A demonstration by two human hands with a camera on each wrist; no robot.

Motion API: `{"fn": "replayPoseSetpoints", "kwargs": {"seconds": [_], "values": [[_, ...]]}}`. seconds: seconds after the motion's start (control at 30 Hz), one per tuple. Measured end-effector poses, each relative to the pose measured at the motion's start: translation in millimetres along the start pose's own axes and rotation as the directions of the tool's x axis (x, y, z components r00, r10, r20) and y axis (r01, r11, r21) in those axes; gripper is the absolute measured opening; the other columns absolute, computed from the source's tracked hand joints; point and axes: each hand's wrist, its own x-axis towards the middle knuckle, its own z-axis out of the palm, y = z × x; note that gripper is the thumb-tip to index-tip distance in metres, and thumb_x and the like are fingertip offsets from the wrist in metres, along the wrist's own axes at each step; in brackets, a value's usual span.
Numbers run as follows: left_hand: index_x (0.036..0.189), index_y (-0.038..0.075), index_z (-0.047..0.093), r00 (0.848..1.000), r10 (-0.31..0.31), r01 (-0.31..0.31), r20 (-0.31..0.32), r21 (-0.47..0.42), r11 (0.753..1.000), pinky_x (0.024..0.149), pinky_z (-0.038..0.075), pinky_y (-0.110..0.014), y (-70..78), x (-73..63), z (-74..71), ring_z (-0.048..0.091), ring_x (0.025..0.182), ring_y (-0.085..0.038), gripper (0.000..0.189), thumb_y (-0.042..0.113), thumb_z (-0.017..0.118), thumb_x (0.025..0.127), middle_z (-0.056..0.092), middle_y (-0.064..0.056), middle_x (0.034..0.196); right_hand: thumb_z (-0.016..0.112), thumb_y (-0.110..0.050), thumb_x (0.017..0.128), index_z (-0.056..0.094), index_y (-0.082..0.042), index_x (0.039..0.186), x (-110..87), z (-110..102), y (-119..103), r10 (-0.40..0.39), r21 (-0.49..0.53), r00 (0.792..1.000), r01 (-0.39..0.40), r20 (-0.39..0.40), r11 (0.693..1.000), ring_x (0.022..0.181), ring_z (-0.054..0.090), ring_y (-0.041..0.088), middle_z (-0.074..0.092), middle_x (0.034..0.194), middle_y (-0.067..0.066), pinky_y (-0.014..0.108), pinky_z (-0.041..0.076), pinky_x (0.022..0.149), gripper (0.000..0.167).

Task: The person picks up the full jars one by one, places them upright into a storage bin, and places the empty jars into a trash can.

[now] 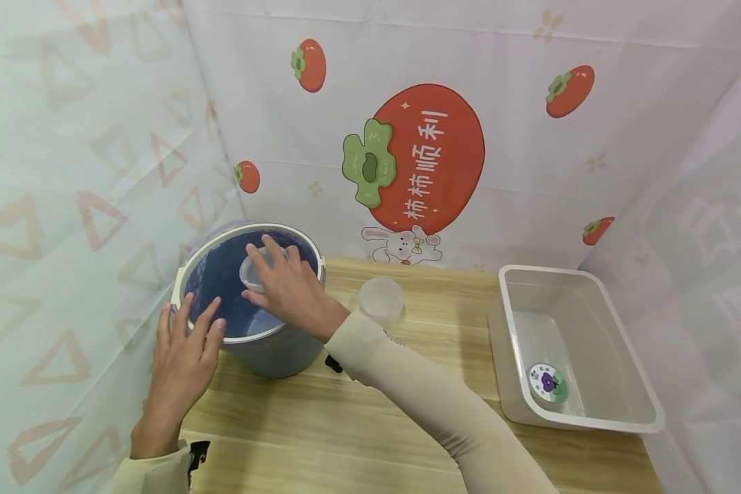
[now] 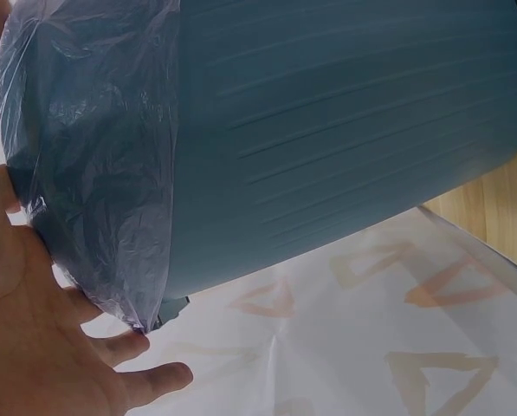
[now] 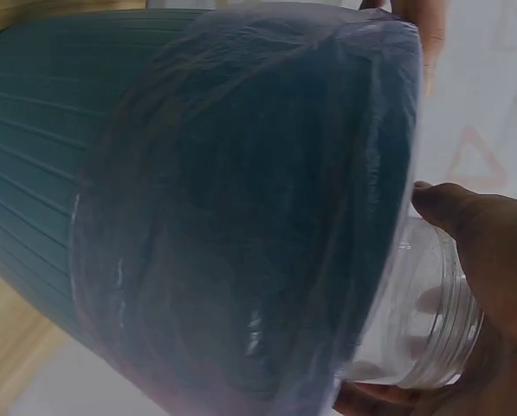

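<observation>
A blue-grey trash bin (image 1: 272,355) with a white rim and a thin plastic bag folded over its edge stands at the left. My right hand (image 1: 293,285) grips a clear jar (image 3: 414,303) over the mouth of the bin, fingers and thumb round its sides. In the right wrist view the jar's threaded neck lies toward the palm, and part of the jar is hidden behind the bagged rim. My left hand (image 1: 185,353) rests at the bin's near left rim with fingers spread and extended, close against the plastic bag (image 2: 102,173).
A translucent round container (image 1: 381,300) sits on the wooden table (image 1: 346,425) right of the bin. Farther right is an off-white rectangular tub (image 1: 593,329) with a round flower-printed lid (image 1: 548,384) inside. Printed cloth walls (image 1: 272,123) enclose the table at back and sides.
</observation>
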Motion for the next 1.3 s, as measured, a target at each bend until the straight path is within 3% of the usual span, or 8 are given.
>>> {"fn": "replayPoseSetpoints", "kwargs": {"seconds": [0.23, 0.37, 0.47, 0.9, 1.3], "values": [[0.165, 0.008, 0.048, 1.0, 0.001, -0.001, 0.004, -0.006, 1.0, 0.119, 0.008, -0.089, -0.4, -0.2, 1.8, -0.005, 0.166, -0.055, 0.059, 0.043, 0.035, 0.119, 0.015, -0.028, 0.18, 0.056, -0.068, 0.106, 0.044, -0.016, 0.168, -4.1, 7.2, 2.4, -0.01, -0.046, 1.0, 0.01, -0.001, 0.999, 0.135, 0.066, 0.033, 0.047, 0.17, 0.015, 0.037, 0.065, 0.096, 0.081], [0.165, 0.008, 0.047, 1.0, -0.002, 0.002, 0.005, -0.012, 1.0, 0.12, 0.007, -0.089, -0.5, -0.3, 2.4, -0.006, 0.166, -0.055, 0.059, 0.043, 0.035, 0.119, 0.015, -0.028, 0.18, 0.048, -0.066, 0.111, 0.043, -0.021, 0.169, -5.3, 7.2, 2.5, -0.01, -0.095, 1.0, 0.011, 0.009, 0.995, 0.147, 0.057, 0.031, 0.047, 0.17, 0.01, 0.043, 0.055, 0.116, 0.073], [0.165, 0.007, 0.047, 1.0, -0.005, 0.005, 0.005, -0.016, 1.0, 0.121, 0.006, -0.088, -0.8, -0.1, 3.1, -0.006, 0.166, -0.055, 0.059, 0.043, 0.035, 0.119, 0.014, -0.029, 0.18, 0.043, -0.064, 0.113, 0.044, -0.024, 0.168, -7.8, 5.3, 2.9, -0.009, -0.107, 1.0, 0.011, 0.022, 0.994, 0.154, 0.051, 0.031, 0.047, 0.171, 0.006, 0.047, 0.047, 0.124, 0.068], [0.161, 0.002, 0.051, 0.999, 0.03, -0.031, -0.022, -0.014, 0.999, 0.125, 0.005, -0.083, -1.8, 2.1, 4.3, -0.007, 0.167, -0.052, 0.057, 0.04, 0.038, 0.119, 0.019, -0.033, 0.176, 0.047, -0.067, 0.11, 0.046, -0.027, 0.167, -37.4, -5.1, 13.9, 0.006, -0.075, 1.0, -0.007, -0.019, 0.997, 0.158, 0.044, 0.034, 0.047, 0.172, 0.004, 0.058, 0.042, 0.126, 0.069], [0.162, 0.004, 0.05, 0.998, 0.051, -0.053, -0.035, -0.043, 0.998, 0.126, 0.005, -0.081, -3.3, -1.0, 4.5, -0.008, 0.168, -0.051, 0.054, 0.036, 0.04, 0.119, 0.02, -0.033, 0.176, 0.054, -0.063, 0.109, 0.045, -0.025, 0.168, -72.9, -5.9, 29.3, 0.051, 0.047, 0.997, -0.048, -0.061, 0.998, 0.158, 0.042, 0.038, 0.043, 0.173, 0.008, 0.055, 0.038, 0.128, 0.071]]}}
